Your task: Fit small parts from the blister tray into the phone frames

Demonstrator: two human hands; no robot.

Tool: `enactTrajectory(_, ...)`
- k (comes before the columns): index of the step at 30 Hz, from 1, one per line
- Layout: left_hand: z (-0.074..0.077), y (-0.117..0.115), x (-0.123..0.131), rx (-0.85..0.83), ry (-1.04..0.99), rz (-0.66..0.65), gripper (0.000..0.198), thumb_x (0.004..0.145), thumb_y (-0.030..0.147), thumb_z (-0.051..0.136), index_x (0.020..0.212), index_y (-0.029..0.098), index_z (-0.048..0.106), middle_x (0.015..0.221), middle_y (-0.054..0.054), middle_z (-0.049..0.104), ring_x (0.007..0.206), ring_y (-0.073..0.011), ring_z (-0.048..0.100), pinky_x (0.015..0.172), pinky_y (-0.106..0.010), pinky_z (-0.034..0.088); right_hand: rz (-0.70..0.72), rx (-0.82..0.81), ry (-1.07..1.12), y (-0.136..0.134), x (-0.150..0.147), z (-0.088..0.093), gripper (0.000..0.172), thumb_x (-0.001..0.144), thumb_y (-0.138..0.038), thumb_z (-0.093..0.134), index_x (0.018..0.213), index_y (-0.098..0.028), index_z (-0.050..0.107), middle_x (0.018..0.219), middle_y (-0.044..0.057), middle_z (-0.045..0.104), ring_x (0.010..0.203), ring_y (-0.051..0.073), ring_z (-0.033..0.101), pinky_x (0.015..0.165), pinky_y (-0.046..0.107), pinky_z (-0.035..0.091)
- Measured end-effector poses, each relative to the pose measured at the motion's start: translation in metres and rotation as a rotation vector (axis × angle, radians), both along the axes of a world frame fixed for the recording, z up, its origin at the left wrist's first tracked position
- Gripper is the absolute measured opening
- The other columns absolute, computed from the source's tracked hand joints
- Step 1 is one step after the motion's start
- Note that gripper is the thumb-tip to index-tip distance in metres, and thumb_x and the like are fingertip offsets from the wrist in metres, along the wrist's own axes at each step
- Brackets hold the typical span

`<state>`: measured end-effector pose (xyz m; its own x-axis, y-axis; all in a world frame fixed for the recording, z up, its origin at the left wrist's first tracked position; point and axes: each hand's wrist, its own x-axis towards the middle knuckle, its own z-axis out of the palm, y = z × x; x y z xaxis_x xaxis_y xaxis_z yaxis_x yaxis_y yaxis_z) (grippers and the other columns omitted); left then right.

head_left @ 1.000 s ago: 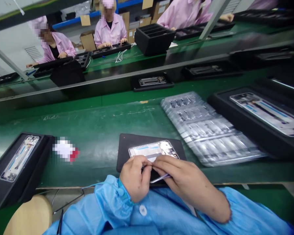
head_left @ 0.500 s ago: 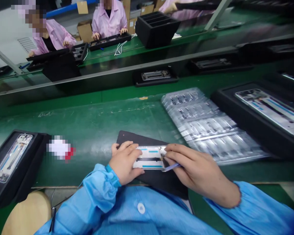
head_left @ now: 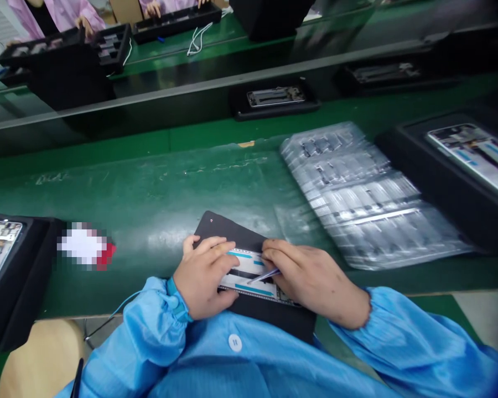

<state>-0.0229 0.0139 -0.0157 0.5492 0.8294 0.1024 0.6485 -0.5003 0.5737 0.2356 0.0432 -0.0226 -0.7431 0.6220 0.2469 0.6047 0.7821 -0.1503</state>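
Observation:
A phone frame [head_left: 249, 271] with a white inner face, blue strips and a dark ribbon lies on a black mat [head_left: 219, 224] at the front edge of the bench. My left hand [head_left: 205, 276] grips its left end, thumb on the near edge and fingers across the far one. Tweezers [head_left: 265, 275] with a thin purplish body stick out of my right hand [head_left: 311, 279], their tip pointing left over the lower blue strip. Those right fingers are closed over the frame's right end and hide much of it.
Clear plastic trays [head_left: 369, 199] lie to the right, beside a black foam block [head_left: 419, 166] bearing another phone frame. A similar block [head_left: 37, 260] stands at left, near a blurred white-and-red item [head_left: 83, 246]. Co-workers in pink sit across the bench.
The phone frame has tilted, its right end now nearer me. My right hand has shifted left over it, and the tweezers' tip now points left. The view has tipped downward.

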Motion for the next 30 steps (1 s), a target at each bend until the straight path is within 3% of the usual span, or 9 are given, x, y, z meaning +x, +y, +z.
enactTrajectory(11,0.0,0.001,0.001,-0.02,-0.01,-0.005,0.044,0.073,0.03,0.07,0.115,0.026,0.06,0.141,-0.009,0.058,0.133,-0.0353,0.046,0.109,-0.061,0.02,-0.067,-0.048,-0.068,0.002,-0.01,0.004,0.016,0.093,-0.013,0.05,0.102,-0.014,0.063,0.107,0.01,0.067,0.082,0.018,0.065,0.069,0.03,0.052)
enactTrajectory(23,0.002,0.001,0.002,-0.006,0.016,-0.002,0.039,0.074,0.031,0.068,0.112,0.026,0.059,0.143,-0.008,0.057,0.134,-0.0326,0.045,0.108,-0.058,0.019,-0.214,-0.032,-0.026,-0.029,-0.01,0.007,0.03,0.095,-0.016,0.047,0.12,-0.015,0.065,0.125,0.011,0.068,0.102,0.025,0.067,0.085,0.04,0.056)
enactTrajectory(30,0.003,0.0,0.002,0.006,0.03,0.007,0.038,0.072,0.031,0.069,0.108,0.025,0.059,0.142,-0.007,0.058,0.134,-0.032,0.045,0.108,-0.057,0.019,-0.194,-0.099,-0.086,-0.025,-0.014,0.016,0.032,0.092,-0.015,0.052,0.12,-0.018,0.066,0.127,0.009,0.066,0.1,0.025,0.068,0.078,0.039,0.057)
